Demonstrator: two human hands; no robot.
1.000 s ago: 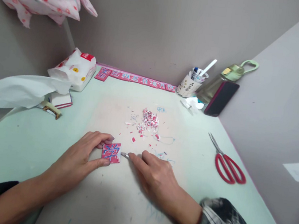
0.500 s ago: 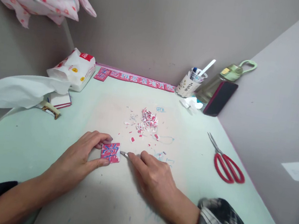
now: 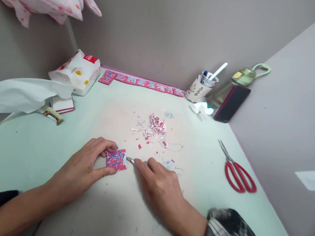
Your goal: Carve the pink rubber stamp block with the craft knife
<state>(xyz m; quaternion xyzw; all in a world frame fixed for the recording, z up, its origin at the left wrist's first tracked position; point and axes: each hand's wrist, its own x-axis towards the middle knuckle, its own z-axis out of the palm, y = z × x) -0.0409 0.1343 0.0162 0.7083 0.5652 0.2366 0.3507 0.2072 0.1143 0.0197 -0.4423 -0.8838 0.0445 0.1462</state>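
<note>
A small square red tile [image 3: 116, 159] with blue strokes and a pale right side lies on the table under my left hand [image 3: 87, 163]. That hand grips its left part, fingers at the far edge and thumb at the near edge. My right hand [image 3: 162, 188] is closed round a slim carving knife [image 3: 131, 161], index finger stretched along it. The blade tip is at the tile's right edge; whether it touches, I cannot tell. Most of the handle is hidden in my palm. Beyond the hands sits a pile of red and white shavings [image 3: 156, 127].
Carved red tiles [image 3: 150, 85] line the back edge. Tissues [image 3: 79, 73], a box cutter [image 3: 55, 115] and a paper sheet [image 3: 24, 94] lie left. A pen cup [image 3: 199, 88], a bottle [image 3: 242, 77], a phone [image 3: 233, 104] and red-handled scissors [image 3: 239, 177] are on the right.
The tile has turned slightly, its right side tipping a little away from me. The knife stays at its right edge, and both hands have hardly moved.
</note>
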